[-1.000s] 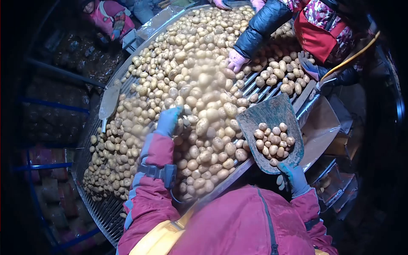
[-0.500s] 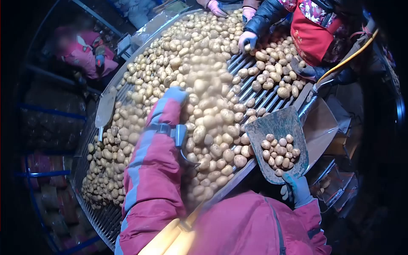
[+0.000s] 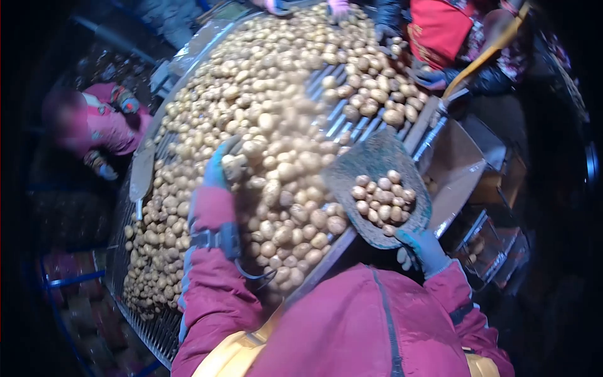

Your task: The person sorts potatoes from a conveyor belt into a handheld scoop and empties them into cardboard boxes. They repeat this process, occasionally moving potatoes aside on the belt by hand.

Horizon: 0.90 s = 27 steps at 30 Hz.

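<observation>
Potatoes (image 3: 295, 213) lie heaped over a slatted metal sorting table (image 3: 361, 131). My left hand (image 3: 221, 164), in a blue-grey glove, curls around a potato (image 3: 235, 167) at the left of the heap; blur softens the fingers. Low at the right, my gloved right hand (image 3: 422, 246) grips the near end of a worn green-grey scoop (image 3: 370, 160). Small potatoes (image 3: 383, 198) rest in the scoop, which is tilted over the table's near edge. The handle is mostly hidden by my fingers.
A second scoop (image 3: 142, 173) lies at the table's left rim. Co-workers' gloved hands (image 3: 339, 9) work at the far side, and a person in pink (image 3: 107, 119) is at left. A cardboard box (image 3: 455, 169) and a yellow strap (image 3: 487, 50) are at right.
My left hand has shifted left and curled around a potato. The scoop in my right hand appears further left and higher; the whole view has shifted too.
</observation>
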{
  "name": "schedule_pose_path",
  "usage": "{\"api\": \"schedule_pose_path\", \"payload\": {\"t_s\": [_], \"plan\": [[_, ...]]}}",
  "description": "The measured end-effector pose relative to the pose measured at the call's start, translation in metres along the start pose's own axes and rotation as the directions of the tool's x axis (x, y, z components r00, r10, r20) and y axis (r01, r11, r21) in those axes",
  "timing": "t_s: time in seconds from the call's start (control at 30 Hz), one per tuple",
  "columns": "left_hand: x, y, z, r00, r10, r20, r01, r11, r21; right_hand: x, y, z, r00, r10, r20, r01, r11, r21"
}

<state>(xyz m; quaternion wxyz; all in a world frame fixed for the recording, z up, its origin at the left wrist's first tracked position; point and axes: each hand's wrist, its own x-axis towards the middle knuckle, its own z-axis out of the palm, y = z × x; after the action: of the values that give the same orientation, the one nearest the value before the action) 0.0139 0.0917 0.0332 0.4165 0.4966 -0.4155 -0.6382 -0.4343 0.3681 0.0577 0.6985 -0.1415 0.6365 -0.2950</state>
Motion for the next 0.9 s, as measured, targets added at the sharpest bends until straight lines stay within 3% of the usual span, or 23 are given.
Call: {"api": "schedule_pose_path", "payload": {"t_s": [0.07,0.1,0.13,0.2,0.27,0.3,0.33,0.4,0.47,0.53,0.6,0.7,0.8,0.9], "plan": [[-0.014,0.013,0.03,0.978,-0.177,0.11,0.204,0.921,-0.332,-0.004,-0.004,-0.005,0.999,0.047,0.008,-0.047,0.998,-0.049],[-0.018,0.009,0.05,0.983,-0.178,0.035,0.178,0.914,-0.365,-0.001,0.0,-0.011,0.996,0.085,-0.022,-0.087,0.987,-0.134],[-0.014,-0.001,0.049,0.958,-0.145,0.247,0.236,0.889,-0.393,-0.003,-0.001,-0.013,0.996,0.083,-0.025,-0.085,0.986,-0.146],[-0.017,-0.022,0.072,0.866,-0.141,0.48,0.43,0.702,-0.568,-0.01,-0.003,-0.018,0.997,0.079,-0.022,-0.082,0.981,-0.178],[-0.034,-0.021,0.12,0.904,-0.246,0.349,0.409,0.736,-0.54,-0.011,0.006,-0.03,0.997,0.077,-0.004,-0.076,0.985,-0.158],[-0.041,-0.018,0.141,0.861,-0.248,0.444,0.474,0.707,-0.525,-0.01,0.014,-0.038,0.997,0.08,0.0,-0.08,0.988,-0.135],[-0.045,-0.02,0.161,0.872,-0.272,0.407,0.459,0.744,-0.485,-0.013,0.019,-0.046,0.997,0.083,0.0,-0.083,0.991,-0.11],[-0.051,-0.024,0.196,0.848,-0.229,0.479,0.445,0.798,-0.407,-0.022,0.028,-0.057,0.996,0.087,0.004,-0.087,0.993,-0.075],[-0.065,-0.019,0.242,0.881,-0.249,0.402,0.365,0.899,-0.242,-0.021,0.049,-0.073,0.997,0.073,0.021,-0.073,0.997,0.018],[-0.076,-0.017,0.271,0.806,-0.219,0.55,0.349,0.926,-0.144,-0.03,0.055,-0.081,0.991,0.13,-0.03,-0.129,0.991,0.041],[-0.087,-0.019,0.298,0.828,-0.271,0.492,0.301,0.953,0.018,-0.022,0.085,-0.094,0.991,0.133,0.003,-0.133,0.988,0.077],[-0.085,-0.04,0.324,0.842,-0.263,0.472,0.222,0.965,0.14,-0.026,0.099,-0.098,0.998,0.065,0.014,-0.065,0.998,0.016],[-0.098,-0.037,0.362,0.842,-0.324,0.43,0.228,0.938,0.26,-0.035,0.099,-0.102,0.993,0.11,0.031,-0.108,0.991,-0.083],[-0.099,-0.057,0.377,0.782,-0.259,0.567,0.087,0.946,0.313,-0.028,0.118,-0.116,0.993,0.117,0.022,-0.113,0.984,-0.14]]}}
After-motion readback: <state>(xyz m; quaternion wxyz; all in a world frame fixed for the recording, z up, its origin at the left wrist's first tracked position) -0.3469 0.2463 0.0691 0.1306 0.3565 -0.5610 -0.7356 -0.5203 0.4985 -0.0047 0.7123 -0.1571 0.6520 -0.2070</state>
